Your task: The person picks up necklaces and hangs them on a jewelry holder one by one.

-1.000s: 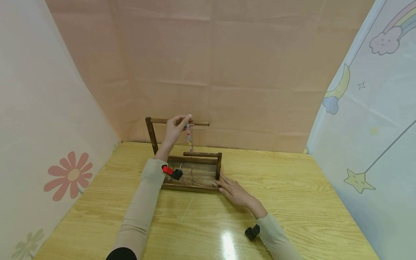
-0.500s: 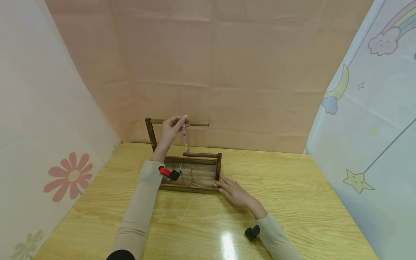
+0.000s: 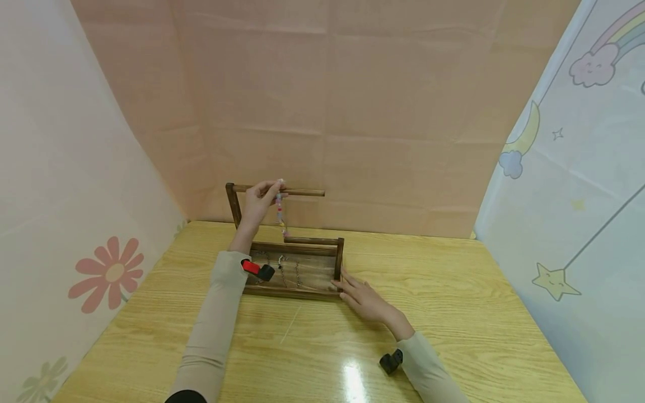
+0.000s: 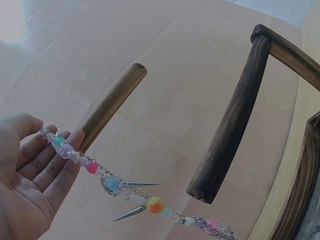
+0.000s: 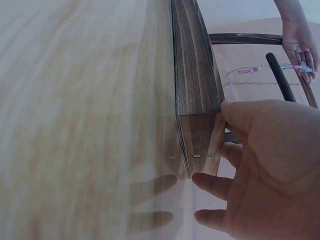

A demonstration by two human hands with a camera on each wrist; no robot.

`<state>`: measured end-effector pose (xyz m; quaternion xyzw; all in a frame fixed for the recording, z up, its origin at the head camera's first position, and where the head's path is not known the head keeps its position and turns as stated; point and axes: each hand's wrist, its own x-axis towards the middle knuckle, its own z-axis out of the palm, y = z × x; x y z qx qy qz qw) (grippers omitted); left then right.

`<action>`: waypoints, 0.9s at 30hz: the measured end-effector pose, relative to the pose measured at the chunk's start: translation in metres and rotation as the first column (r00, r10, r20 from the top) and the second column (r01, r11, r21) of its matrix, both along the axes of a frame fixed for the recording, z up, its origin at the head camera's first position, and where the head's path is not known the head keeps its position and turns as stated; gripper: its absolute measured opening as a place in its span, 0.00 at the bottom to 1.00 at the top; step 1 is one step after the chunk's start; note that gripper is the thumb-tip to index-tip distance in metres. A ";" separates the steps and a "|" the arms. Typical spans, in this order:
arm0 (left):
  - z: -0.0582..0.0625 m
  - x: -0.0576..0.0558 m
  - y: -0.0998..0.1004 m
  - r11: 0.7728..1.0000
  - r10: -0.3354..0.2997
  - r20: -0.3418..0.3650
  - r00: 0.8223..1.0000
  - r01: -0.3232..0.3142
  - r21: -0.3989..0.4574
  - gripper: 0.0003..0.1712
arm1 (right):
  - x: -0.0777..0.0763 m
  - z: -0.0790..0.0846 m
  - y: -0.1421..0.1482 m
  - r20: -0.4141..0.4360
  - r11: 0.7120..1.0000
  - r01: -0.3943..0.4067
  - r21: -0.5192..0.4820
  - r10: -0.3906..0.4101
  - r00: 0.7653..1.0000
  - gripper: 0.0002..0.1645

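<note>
In the head view, my left hand (image 3: 258, 201) pinches a beaded bracelet (image 3: 280, 215) by one end at the rack's upper bar (image 3: 304, 192). The bracelet hangs down, overlapping that bar. Pastel beads, silver spikes and a thin chain show on the bracelet (image 4: 112, 185) in the left wrist view. My right hand (image 3: 367, 299) rests with fingers stretched against the right end of the dark wooden jewelry rack (image 3: 297, 293). In the right wrist view, the thumb (image 5: 237, 112) touches the front corner of the rack's tray (image 5: 197, 70), with other fingers beside its end.
Several chains (image 3: 283, 270) lie in the tray. A shorter lower bar (image 3: 312, 240) reaches left from the right post (image 3: 339, 260); a taller left post (image 3: 233, 204) bears the upper bar. The rack stands on a wooden table (image 3: 428, 291) between printed cloth walls.
My left hand has slid left along the upper bar, carrying the bracelet with it. My right hand has stayed at the rack's right end.
</note>
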<state>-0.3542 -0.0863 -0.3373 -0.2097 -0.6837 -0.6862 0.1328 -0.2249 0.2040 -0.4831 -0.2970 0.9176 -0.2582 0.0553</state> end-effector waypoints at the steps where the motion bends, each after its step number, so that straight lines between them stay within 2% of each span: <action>1: 0.000 0.000 -0.001 1.000 0.005 0.004 1.000 -0.005 -0.001 0.23 | 0.000 0.000 0.000 0.000 1.000 0.002 0.003 -0.002 1.000 0.27; 11: -0.001 -0.001 -0.006 1.000 0.008 0.026 1.000 -0.009 0.007 0.23 | 0.001 0.000 0.000 0.005 1.000 0.004 0.005 -0.004 1.000 0.27; 20: 0.012 0.016 -0.010 0.999 0.030 0.034 0.999 -0.031 0.031 0.21 | -0.001 0.001 -0.001 0.006 1.000 0.004 0.008 -0.004 1.000 0.27; 27: 0.012 0.017 -0.014 0.998 0.051 0.030 0.998 -0.052 0.041 0.21 | -0.002 0.000 -0.001 0.001 1.000 0.005 0.015 -0.005 1.000 0.27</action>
